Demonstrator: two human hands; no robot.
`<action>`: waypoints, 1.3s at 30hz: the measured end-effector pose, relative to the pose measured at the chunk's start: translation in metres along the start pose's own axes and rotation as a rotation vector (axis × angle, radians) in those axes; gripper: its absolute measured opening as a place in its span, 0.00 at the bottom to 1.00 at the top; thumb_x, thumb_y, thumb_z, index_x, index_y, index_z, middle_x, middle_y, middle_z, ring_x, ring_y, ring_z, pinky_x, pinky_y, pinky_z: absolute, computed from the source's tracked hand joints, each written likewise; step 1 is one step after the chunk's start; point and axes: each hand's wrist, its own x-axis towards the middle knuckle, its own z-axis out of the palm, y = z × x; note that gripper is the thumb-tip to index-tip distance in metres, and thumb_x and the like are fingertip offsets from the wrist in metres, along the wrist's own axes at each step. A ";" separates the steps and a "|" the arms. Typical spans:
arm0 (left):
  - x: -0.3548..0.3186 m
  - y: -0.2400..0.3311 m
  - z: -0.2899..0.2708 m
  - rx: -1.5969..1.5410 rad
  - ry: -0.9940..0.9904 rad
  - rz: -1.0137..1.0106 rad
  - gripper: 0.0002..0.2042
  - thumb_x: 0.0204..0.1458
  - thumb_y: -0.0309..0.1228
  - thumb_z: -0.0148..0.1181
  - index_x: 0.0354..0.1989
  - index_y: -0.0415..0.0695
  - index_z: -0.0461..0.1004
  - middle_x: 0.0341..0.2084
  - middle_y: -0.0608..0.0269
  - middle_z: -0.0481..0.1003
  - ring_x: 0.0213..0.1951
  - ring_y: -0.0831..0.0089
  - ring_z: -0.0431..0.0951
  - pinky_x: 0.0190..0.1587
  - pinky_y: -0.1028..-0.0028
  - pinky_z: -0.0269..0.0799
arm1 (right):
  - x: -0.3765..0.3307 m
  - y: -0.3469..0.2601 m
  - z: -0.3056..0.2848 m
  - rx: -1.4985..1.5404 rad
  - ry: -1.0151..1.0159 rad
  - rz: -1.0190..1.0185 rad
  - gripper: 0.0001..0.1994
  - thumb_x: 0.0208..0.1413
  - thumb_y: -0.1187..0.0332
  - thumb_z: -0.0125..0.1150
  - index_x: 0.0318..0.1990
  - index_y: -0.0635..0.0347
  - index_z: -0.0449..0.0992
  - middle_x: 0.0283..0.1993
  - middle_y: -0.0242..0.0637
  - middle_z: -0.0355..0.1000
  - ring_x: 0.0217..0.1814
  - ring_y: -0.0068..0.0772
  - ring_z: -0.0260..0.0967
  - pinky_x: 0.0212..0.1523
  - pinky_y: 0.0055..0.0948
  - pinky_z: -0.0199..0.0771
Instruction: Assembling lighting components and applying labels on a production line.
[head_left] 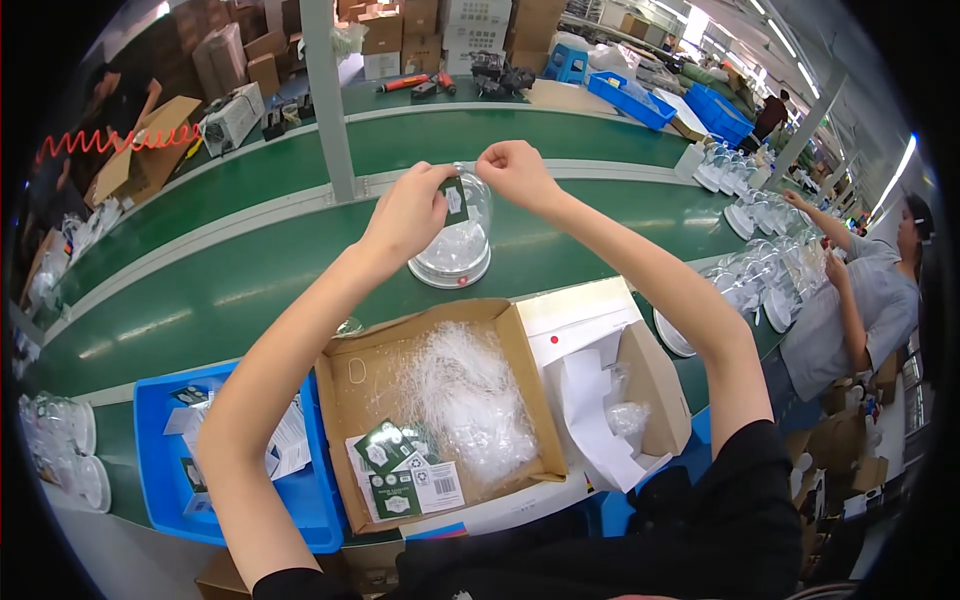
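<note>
You wear black sleeves (752,475) at a green table (250,290), a clear dome (482,205) showing a white base (450,272) and green-and-white tag (455,201), the bin (160,450) blue, the carton (537,395) brown.

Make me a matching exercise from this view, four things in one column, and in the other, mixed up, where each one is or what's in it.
Things
1. Green card
2. Blue bin
3. Brown open box
4. Blue stool

Places or contents
A. Holds a heap of thin clear strands
B. In the background, near the top edge of the picture
C. At the clear dome, beside the left hand
D. At lower left, with loose cards inside

Pairs: 1-C, 2-D, 3-A, 4-B.
</note>
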 end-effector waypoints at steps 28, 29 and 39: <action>0.019 -0.032 -0.010 0.254 0.197 -0.002 0.16 0.47 0.28 0.57 0.45 0.40 0.78 0.46 0.51 0.74 0.55 0.51 0.68 0.59 0.59 0.65 | 0.032 -0.016 0.022 -0.272 -0.198 -0.026 0.14 0.40 0.59 0.65 0.24 0.64 0.80 0.25 0.45 0.78 0.31 0.39 0.78 0.38 0.33 0.78; 0.024 -0.032 -0.009 0.229 0.102 0.021 0.15 0.46 0.28 0.57 0.43 0.39 0.78 0.45 0.51 0.74 0.55 0.51 0.68 0.58 0.59 0.65 | 0.032 -0.016 0.024 -0.273 -0.208 -0.035 0.14 0.41 0.59 0.65 0.25 0.63 0.80 0.26 0.45 0.78 0.31 0.40 0.78 0.38 0.33 0.78; 0.046 -0.016 -0.005 0.288 -0.123 0.010 0.08 0.44 0.21 0.54 0.29 0.37 0.80 0.28 0.45 0.77 0.38 0.50 0.77 0.42 0.58 0.75 | 0.029 -0.009 0.029 -0.209 -0.231 -0.066 0.13 0.47 0.61 0.64 0.28 0.64 0.79 0.25 0.41 0.75 0.27 0.34 0.72 0.32 0.30 0.72</action>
